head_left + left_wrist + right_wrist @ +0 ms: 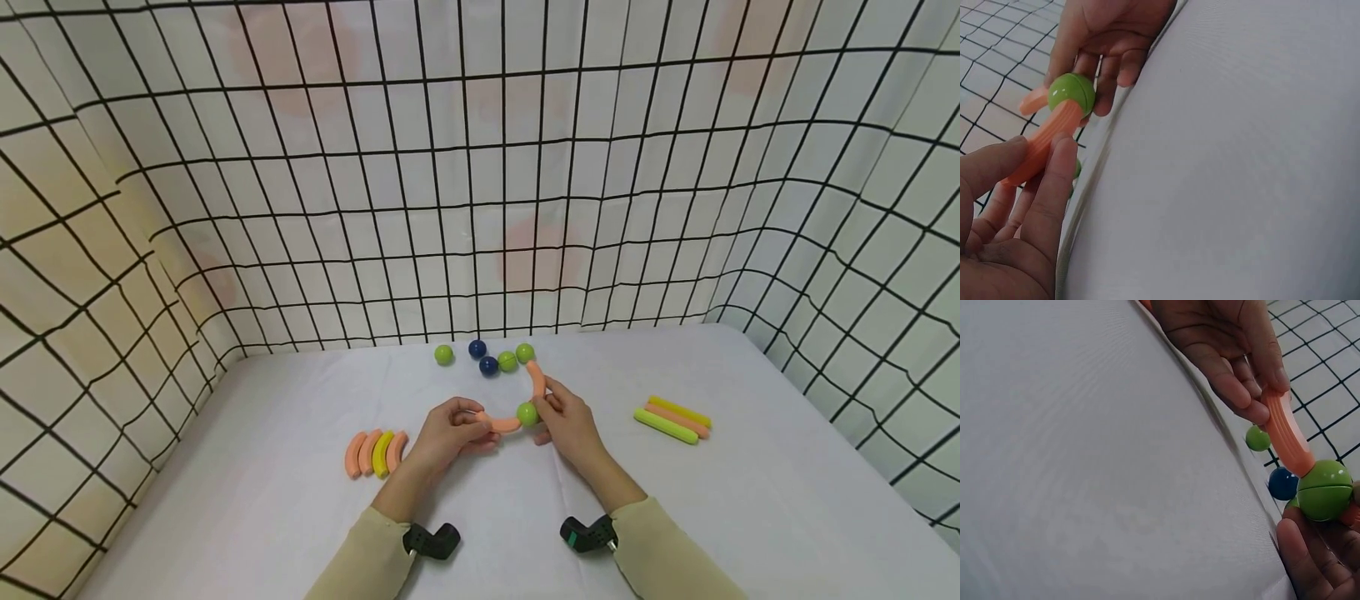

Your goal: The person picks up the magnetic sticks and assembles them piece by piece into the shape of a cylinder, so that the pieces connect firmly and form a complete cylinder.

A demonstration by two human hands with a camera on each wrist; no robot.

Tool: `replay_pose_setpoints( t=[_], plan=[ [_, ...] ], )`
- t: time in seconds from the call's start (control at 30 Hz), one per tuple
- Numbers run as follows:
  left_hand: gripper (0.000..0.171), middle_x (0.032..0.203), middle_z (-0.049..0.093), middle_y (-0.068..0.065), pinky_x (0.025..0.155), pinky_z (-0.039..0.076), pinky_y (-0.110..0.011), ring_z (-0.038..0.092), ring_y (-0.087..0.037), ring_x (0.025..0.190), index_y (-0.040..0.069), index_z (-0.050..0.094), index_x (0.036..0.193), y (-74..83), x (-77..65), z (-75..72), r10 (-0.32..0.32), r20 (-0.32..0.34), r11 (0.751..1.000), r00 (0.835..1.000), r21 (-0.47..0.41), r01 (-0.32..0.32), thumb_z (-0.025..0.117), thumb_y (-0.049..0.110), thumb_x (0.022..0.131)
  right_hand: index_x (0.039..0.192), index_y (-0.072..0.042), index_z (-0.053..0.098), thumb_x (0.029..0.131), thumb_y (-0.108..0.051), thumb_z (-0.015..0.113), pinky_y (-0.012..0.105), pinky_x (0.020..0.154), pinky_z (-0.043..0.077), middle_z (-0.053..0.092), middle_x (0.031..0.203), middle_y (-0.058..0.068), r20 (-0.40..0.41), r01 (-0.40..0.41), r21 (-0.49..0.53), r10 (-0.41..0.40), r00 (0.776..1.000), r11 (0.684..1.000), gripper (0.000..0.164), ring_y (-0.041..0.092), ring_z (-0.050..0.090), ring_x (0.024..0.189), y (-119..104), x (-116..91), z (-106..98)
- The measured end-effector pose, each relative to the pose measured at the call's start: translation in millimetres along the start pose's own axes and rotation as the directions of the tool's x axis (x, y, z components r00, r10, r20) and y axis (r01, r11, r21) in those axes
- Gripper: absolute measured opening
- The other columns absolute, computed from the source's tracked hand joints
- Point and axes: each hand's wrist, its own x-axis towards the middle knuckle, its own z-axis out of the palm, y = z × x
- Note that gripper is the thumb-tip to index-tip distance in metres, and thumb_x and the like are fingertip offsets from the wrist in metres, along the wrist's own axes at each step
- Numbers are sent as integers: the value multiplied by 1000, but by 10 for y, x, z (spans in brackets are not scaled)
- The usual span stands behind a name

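Observation:
My left hand [450,429] pinches a curved orange rod [506,425] between thumb and fingers. The rod's far end meets a green ball [527,414], which has a seam around its middle in the right wrist view. A second curved orange rod [536,379] rises from the ball's other side, pointing away from me. With its fingertips, my right hand [570,421] grips the green ball, close to where this second rod joins. In the left wrist view, the right fingers partly hide the ball [1072,94] and the second rod [1034,101].
Loose green balls [444,355] and dark blue balls [488,366] lie at the table's back. Several curved rods [366,452], orange and yellow, sit at left. Straight rods [675,419] lie at right. A black grid net [480,200] surrounds the white table [262,500].

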Motion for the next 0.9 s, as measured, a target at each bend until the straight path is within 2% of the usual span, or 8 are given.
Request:
replay_pose_setpoints(
  t=[0.13, 0.3, 0.57, 0.7, 0.9],
  plan=[
    [38, 95, 68, -10, 80, 61, -32, 75, -18, 87, -7, 49, 125, -5, 3, 15, 3, -4, 1000, 1000, -12, -3, 67, 3, 93, 153, -16, 40, 99, -25, 62, 27, 54, 52, 68, 112, 13, 15, 7, -38, -7, 1000, 999, 59, 16, 58, 52, -2, 8, -7],
    [37, 97, 68, -11, 80, 61, -31, 75, -17, 86, -7, 50, 126, -19, 5, 22, -5, -3, 1000, 1000, -5, 5, 66, 2, 94, 153, -15, 36, 95, -26, 69, 25, 52, 50, 64, 105, 11, 54, 18, -61, -15, 998, 998, 67, 14, 57, 54, 8, 24, -6],
    [38, 101, 64, -11, 81, 61, -33, 74, -19, 88, -9, 50, 127, -35, 5, 22, 3, 14, 1000, 1000, 1, -3, 66, 0, 93, 153, -15, 37, 93, -25, 71, 26, 53, 51, 61, 107, 11, 61, 27, -62, -23, 998, 998, 70, 15, 59, 54, -1, 29, -26],
    [39, 100, 64, -10, 80, 61, -34, 74, -19, 86, -8, 52, 127, -26, 5, 18, 1, 3, 999, 1000, 39, -1, 67, 0, 92, 152, -13, 39, 92, -24, 72, 26, 53, 50, 62, 107, 11, 50, 32, -90, -28, 998, 995, 69, 14, 59, 55, -11, 35, -35],
    [35, 100, 64, -10, 74, 61, -32, 71, -15, 85, -5, 58, 123, -10, 5, 17, 14, -8, 988, 1000, 153, -13, 70, 3, 91, 150, -13, 44, 92, -26, 73, 26, 53, 51, 66, 108, 12, 36, 27, -132, -23, 999, 991, 66, 13, 59, 56, 3, 58, -41]
  ],
)
